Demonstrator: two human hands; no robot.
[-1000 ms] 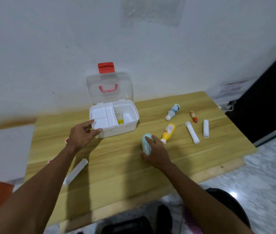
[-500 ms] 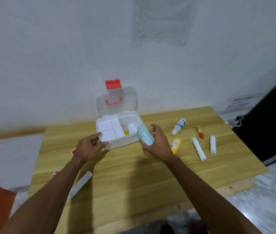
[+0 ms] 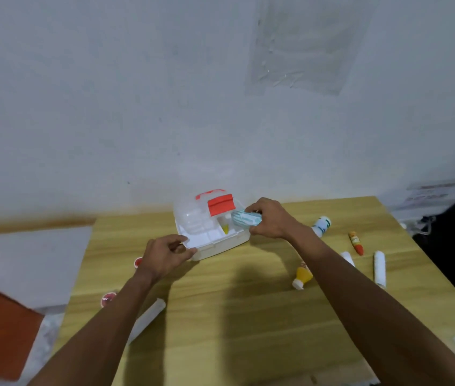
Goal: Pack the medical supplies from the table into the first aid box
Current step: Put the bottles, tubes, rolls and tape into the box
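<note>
Half a second on, the right hand (image 3: 272, 218) has carried the pale green roll (image 3: 246, 218) from beside the first aid box (image 3: 215, 247) to above its right-hand compartment, fingers closed around the roll, and the clear lid (image 3: 193, 210) with its red latch (image 3: 220, 205) has tipped forward over the box. Left hand (image 3: 165, 256) grips the box's near-left corner, thumb and fingers pinched on the rim. Other supplies lie on the wooden table (image 3: 234, 316) — a white bottle (image 3: 321, 224), a yellow bottle (image 3: 302, 277), a small orange tube (image 3: 356, 242) and a white roll (image 3: 379, 268) to the right, a white stick (image 3: 149, 316) near the left forearm.
</note>
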